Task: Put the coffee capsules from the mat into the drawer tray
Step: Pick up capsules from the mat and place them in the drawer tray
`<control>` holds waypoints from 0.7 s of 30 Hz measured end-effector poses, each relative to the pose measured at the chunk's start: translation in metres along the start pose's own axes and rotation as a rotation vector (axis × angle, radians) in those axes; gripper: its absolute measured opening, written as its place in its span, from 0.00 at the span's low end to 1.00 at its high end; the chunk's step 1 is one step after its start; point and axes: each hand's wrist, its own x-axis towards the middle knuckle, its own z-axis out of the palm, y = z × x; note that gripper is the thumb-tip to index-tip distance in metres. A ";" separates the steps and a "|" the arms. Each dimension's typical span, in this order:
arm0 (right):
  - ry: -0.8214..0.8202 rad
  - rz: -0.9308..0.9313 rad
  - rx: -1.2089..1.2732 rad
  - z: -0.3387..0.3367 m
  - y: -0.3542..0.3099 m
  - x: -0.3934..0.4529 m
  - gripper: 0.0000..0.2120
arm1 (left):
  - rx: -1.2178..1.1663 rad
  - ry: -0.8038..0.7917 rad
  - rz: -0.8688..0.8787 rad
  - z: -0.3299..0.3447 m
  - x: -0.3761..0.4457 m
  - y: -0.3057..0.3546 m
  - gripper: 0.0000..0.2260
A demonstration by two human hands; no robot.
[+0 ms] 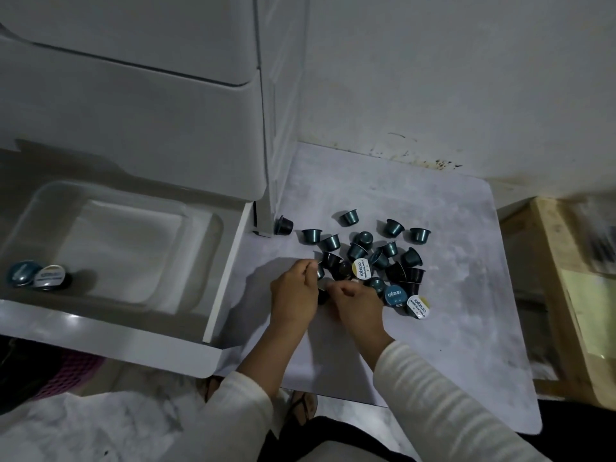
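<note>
Both hands, left hand and right hand, curl around capsules on the mat, the clear tray lying well left, nearer the left hand.

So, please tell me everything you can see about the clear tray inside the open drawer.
The tray is a clear, plastic-looking rectangular tub with rounded corners and a raised rim. It sits level inside the open white drawer, filling most of it. It is nearly empty: two capsules lie side by side in its near left corner, foil lids up, one blue and one white. No hand touches it.
</note>
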 end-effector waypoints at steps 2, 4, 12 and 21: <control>-0.012 0.023 0.058 0.001 0.002 0.000 0.05 | -0.029 0.034 -0.018 -0.001 0.000 -0.002 0.13; -0.021 0.057 0.125 0.001 0.002 0.000 0.04 | -0.046 0.057 -0.036 -0.001 0.000 -0.004 0.12; -0.036 0.108 0.329 -0.002 0.000 -0.006 0.09 | -0.106 0.056 -0.091 0.000 0.000 -0.009 0.09; 0.020 0.168 0.383 -0.014 0.014 -0.010 0.12 | -0.205 0.050 -0.066 0.007 0.006 -0.012 0.04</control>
